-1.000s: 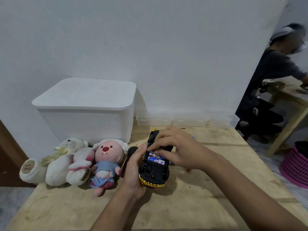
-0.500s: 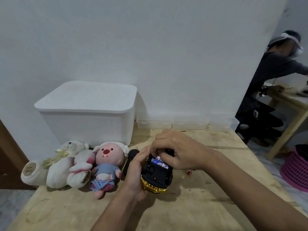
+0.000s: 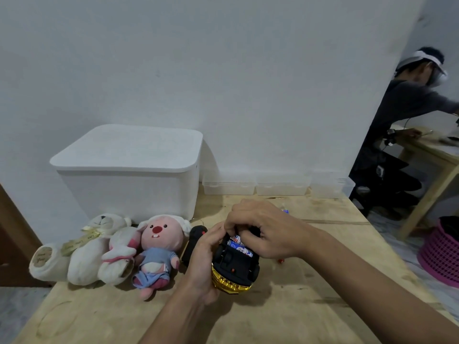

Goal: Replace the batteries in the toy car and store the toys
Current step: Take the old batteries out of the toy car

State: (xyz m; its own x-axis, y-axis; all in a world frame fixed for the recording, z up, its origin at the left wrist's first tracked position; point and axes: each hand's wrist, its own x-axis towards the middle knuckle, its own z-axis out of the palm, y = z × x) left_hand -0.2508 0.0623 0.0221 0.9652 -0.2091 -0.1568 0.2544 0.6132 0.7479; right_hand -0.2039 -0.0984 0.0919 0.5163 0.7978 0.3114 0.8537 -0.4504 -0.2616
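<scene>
plush toys [image 3: 106, 252] left of toy car [image 3: 236, 266] | box [image 3: 129, 175] behind (lidded)

Black-and-gold toy car [image 3: 234, 269], pink plush [image 3: 156, 249], white box [image 3: 129, 170], magenta basket [image 3: 440, 254]

Taking the white lidded box [image 3: 129, 172] as landmark: it stands at the back left of the tabletop [image 3: 310, 306], against the wall, and closes that corner. Directly in front of the box, the cream plush bear [image 3: 82, 254] and the pink plush doll [image 3: 156, 252] lie side by side and block the left strip. Right of the box, a row of clear low containers [image 3: 278, 186] lines the wall. The wood in front of the plush toys, toward the near edge, is bare, and so is the surface far right of the box.
</scene>
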